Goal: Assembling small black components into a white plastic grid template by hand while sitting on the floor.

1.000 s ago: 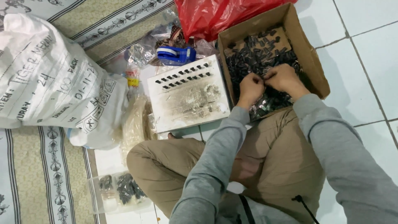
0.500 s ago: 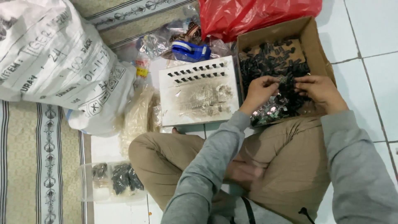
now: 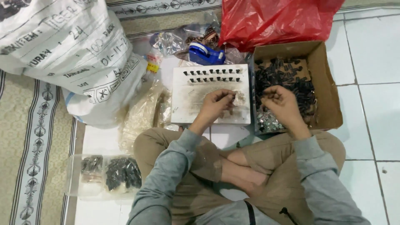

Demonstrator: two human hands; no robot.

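White tray [image 3: 196, 110] under left hand [image 3: 216, 104], fingers pinched on small part, right hand [image 3: 283, 104] curled over cardboard box [image 3: 329, 83] at three o'clock, grip unclear.

red plastic bag [image 3: 275, 21], blue tape dispenser [image 3: 206, 54], brown cardboard box [image 3: 327, 83]

White tiled floor [image 3: 371, 125] beside a patterned beige rug [image 3: 25, 137] under even light

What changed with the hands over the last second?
The left hand moved out of the cardboard box and onto the white board, pinching something small I can't make out. The right hand stayed over the box's black parts, now apart from the left. Board, box, red bag and sack lie as before.
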